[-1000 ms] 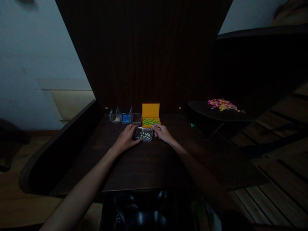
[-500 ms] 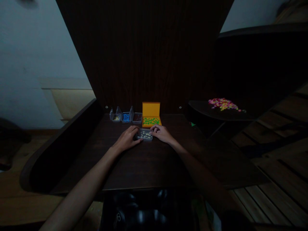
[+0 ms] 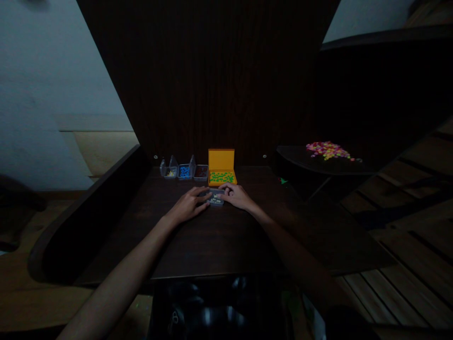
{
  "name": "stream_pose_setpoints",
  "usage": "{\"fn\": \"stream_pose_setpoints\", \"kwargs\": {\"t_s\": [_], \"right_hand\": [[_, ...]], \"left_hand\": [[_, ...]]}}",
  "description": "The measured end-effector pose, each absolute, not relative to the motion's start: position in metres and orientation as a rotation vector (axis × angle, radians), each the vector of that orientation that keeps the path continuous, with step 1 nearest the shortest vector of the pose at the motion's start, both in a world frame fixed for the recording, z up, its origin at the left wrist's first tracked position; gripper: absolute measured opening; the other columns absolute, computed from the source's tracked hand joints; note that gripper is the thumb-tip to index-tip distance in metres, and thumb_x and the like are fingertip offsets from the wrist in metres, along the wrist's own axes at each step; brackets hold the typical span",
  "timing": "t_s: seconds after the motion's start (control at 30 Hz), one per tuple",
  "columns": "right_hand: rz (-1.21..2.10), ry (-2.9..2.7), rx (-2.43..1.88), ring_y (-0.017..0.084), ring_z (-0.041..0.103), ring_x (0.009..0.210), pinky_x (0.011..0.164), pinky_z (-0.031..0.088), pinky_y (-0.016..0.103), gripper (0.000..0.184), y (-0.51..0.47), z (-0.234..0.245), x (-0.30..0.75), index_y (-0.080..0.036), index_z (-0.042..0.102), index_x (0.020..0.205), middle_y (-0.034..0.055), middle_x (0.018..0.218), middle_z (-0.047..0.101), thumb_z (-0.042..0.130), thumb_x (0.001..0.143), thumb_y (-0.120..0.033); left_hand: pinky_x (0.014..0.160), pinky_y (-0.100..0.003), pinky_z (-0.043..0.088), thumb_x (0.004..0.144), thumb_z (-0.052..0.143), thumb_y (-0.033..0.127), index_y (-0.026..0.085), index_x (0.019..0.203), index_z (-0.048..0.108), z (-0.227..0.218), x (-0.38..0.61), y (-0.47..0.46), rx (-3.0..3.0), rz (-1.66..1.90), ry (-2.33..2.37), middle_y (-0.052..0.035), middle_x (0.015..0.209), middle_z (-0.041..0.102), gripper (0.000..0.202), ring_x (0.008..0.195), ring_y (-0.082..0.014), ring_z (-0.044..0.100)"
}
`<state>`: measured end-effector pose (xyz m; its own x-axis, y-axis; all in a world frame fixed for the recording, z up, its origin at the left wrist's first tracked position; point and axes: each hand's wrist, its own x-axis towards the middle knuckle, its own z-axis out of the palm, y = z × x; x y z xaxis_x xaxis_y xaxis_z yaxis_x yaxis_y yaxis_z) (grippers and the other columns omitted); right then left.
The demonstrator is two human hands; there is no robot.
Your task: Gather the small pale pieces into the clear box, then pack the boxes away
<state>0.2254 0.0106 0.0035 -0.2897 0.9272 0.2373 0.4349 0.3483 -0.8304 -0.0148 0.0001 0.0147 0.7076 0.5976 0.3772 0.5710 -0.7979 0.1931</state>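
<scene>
A small clear plastic box (image 3: pixel 216 203) with pale pieces in it lies on the dark tabletop between my hands. My left hand (image 3: pixel 189 204) rests at its left end, fingers stretched apart, the longer ones reaching over the box. At the right end, my right hand (image 3: pixel 238 196) has its fingers curled and its thumb over the box edge, gripping it. Just behind stands an open yellow box (image 3: pixel 221 158) whose base holds many green pieces (image 3: pixel 221 177).
Left of the yellow box stand clear boxes with dark red pieces (image 3: pixel 201 173), blue pieces (image 3: pixel 184 171) and pale yellow pieces (image 3: pixel 171 173), some lids raised. A pile of colourful pieces (image 3: pixel 329 151) lies on the right shelf. A raised side panel (image 3: pixel 88 212) borders the desk's left.
My left fingers have stretched out and moved right, farther over the clear box. My right hand stays at its right end, with little movement.
</scene>
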Motion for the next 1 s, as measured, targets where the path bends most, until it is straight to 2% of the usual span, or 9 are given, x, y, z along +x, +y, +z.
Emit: {"fn": "stream_pose_setpoints", "kwargs": {"t_s": [0.13,0.47,0.63,0.77,1.0], "right_hand": [[0.850,-1.864,-1.200,0.007,0.038,0.053,0.050,0.029,0.021,0.040,0.0088,0.0038,0.2244,-0.015,0.066,0.098,-0.0063,0.063,0.049,0.073,0.071,-0.044],[0.958,-1.809,-1.210,0.007,0.038,0.054,0.051,0.030,0.021,0.043,0.0114,0.0007,0.2251,-0.014,0.068,0.101,-0.0058,0.065,0.048,0.074,0.069,-0.041],[0.937,-1.819,-1.210,0.007,0.040,0.055,0.052,0.031,0.021,0.042,0.0112,-0.0001,0.2251,-0.014,0.068,0.101,-0.0055,0.065,0.049,0.074,0.069,-0.040],[0.947,-1.820,-1.202,0.007,0.038,0.054,0.051,0.031,0.021,0.046,0.0110,-0.0012,0.2255,-0.013,0.067,0.104,-0.0055,0.065,0.050,0.074,0.068,-0.042],[0.894,-1.791,-1.204,0.011,0.045,0.060,0.056,0.036,0.023,0.046,0.0156,0.0053,0.2307,-0.014,0.067,0.104,-0.0028,0.067,0.053,0.067,0.075,-0.050]], "left_hand": [[0.105,-0.046,0.045,0.097,0.047,0.037,0.020,0.128,0.062,0.0137,-0.0150,0.0004,2.858,0.647,0.978,-0.0115,0.138,0.054,0.038,0.125,-0.0263,0.052],[0.102,-0.046,0.046,0.098,0.044,0.039,0.021,0.129,0.061,0.0166,-0.0130,-0.0027,2.964,0.585,0.991,-0.0108,0.140,0.054,0.039,0.122,-0.0261,0.054],[0.103,-0.047,0.045,0.100,0.041,0.037,0.017,0.129,0.061,0.0160,-0.0118,-0.0042,3.021,0.568,1.007,-0.0140,0.139,0.054,0.041,0.123,-0.0274,0.054],[0.102,-0.047,0.047,0.099,0.043,0.036,0.019,0.127,0.061,0.0155,-0.0113,-0.0038,3.039,0.607,0.996,-0.0123,0.138,0.056,0.038,0.122,-0.0270,0.055],[0.107,-0.047,0.045,0.094,0.053,0.042,0.016,0.117,0.067,0.0174,-0.0108,-0.0034,2.959,0.760,0.928,-0.0119,0.133,0.060,0.037,0.133,-0.0274,0.046]]}}
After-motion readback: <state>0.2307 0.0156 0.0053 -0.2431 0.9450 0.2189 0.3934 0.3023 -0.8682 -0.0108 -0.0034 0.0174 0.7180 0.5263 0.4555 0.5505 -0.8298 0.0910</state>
